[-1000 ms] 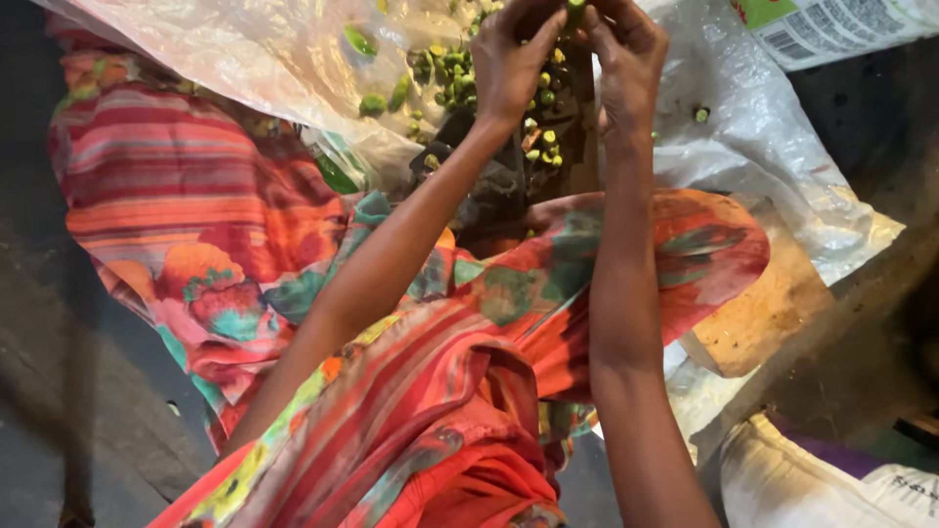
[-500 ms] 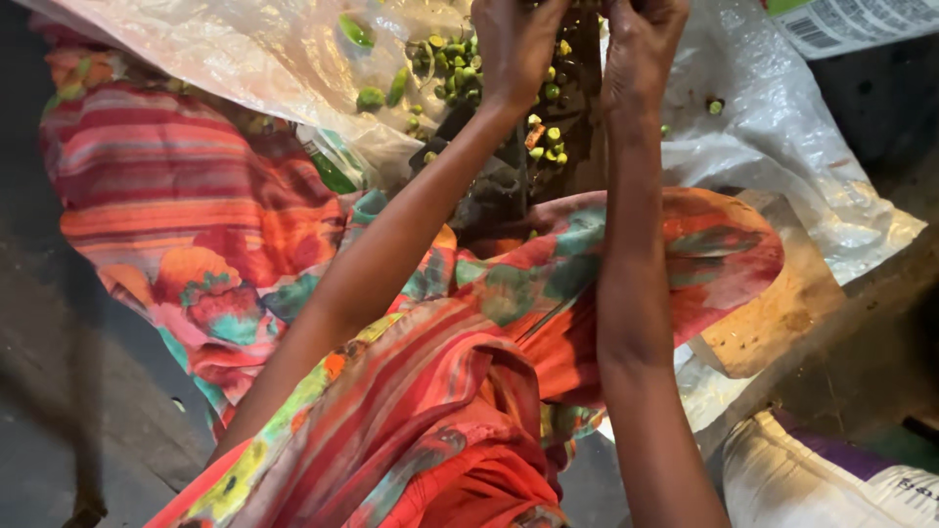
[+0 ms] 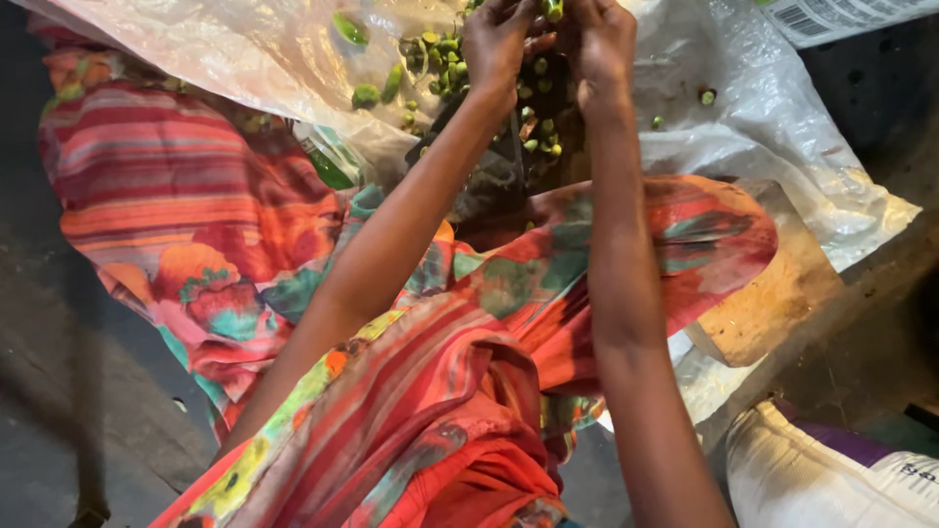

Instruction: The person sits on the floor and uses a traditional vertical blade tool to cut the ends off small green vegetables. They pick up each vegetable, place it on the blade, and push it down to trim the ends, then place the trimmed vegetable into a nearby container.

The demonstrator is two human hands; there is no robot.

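left hand (image 3: 499, 39) | right hand (image 3: 602, 44) | both pinching green pod (image 3: 554, 10) | above plastic sheet (image 3: 782, 117)

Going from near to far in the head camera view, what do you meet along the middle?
Bright striped and floral cloth → small dark bag → left hand and right hand, level with each other over a heap of small green pods on a clear plastic sheet.

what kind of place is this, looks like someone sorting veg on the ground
Probably an informal floor-level workspace, such as a market stall or home yard. The hands work over small green pods spread on a plastic sheet laid on bare dark ground, with a white sack nearby.
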